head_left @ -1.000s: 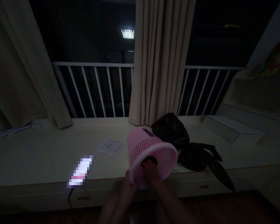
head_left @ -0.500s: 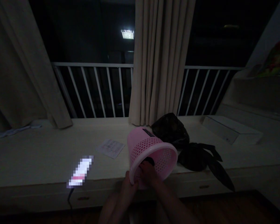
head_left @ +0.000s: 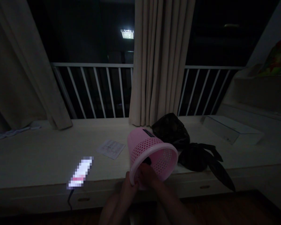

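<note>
pink basket (head_left: 143,147): tilted | hands (head_left: 148,175): left gripping it, right inside

Pink basket (head_left: 136,140) tilted on its side, mouth toward the wearer.
Left hand (head_left: 129,182) grips the rim; right hand (head_left: 147,174) is inside, near a dark item (head_left: 148,160), contact unclear. On the table (head_left: 49,153): two black bags (head_left: 194,160) just beside, paper (head_left: 110,149), white box (head_left: 234,128).

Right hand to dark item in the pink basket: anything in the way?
Nothing visible. The right hand is inside the open mouth of the pink basket, with the dark item just beyond it. The left hand holds the rim, off to one side. Too dark to tell contact.
</note>
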The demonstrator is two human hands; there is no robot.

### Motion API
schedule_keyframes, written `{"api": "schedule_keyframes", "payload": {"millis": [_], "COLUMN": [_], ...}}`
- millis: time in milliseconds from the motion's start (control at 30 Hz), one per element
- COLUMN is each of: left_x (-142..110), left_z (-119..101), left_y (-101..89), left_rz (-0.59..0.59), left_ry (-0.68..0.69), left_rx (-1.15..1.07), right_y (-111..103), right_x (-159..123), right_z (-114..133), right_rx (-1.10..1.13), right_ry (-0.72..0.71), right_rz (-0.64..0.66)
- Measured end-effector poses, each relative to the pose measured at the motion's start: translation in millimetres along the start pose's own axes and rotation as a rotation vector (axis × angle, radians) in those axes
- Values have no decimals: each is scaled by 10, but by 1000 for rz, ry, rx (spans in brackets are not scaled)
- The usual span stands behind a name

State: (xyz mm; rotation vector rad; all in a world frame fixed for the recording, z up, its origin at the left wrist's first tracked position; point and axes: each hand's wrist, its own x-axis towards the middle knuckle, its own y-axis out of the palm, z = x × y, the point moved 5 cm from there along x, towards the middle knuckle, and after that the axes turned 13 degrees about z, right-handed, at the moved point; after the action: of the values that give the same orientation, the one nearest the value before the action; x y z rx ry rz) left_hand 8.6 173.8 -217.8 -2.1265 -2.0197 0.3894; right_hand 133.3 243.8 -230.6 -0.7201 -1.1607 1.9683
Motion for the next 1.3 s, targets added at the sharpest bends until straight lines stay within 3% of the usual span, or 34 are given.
{"api": "schedule_keyframes", "payload": {"millis": [267, 633, 1033, 1300], "left_x": [7, 0, -27, -28], "left_z": [53, -13, -59, -99], "left_y": [16, -5, -3, -21], "left_rz": [0, -15, -13, 19], "left_ry": [-1, 36, -52, -19], "left_rx": [0, -6, 13, 1], "right_y": [-92, -125, -44, -54], "right_x": [-33, -76, -24, -30], "right_z": [-29, -105, -93, -8], "right_rx": [-74, -130, -10, 85], "right_ry": [205, 327, 151, 78], "right_rz": [30, -16, 10, 18]}}
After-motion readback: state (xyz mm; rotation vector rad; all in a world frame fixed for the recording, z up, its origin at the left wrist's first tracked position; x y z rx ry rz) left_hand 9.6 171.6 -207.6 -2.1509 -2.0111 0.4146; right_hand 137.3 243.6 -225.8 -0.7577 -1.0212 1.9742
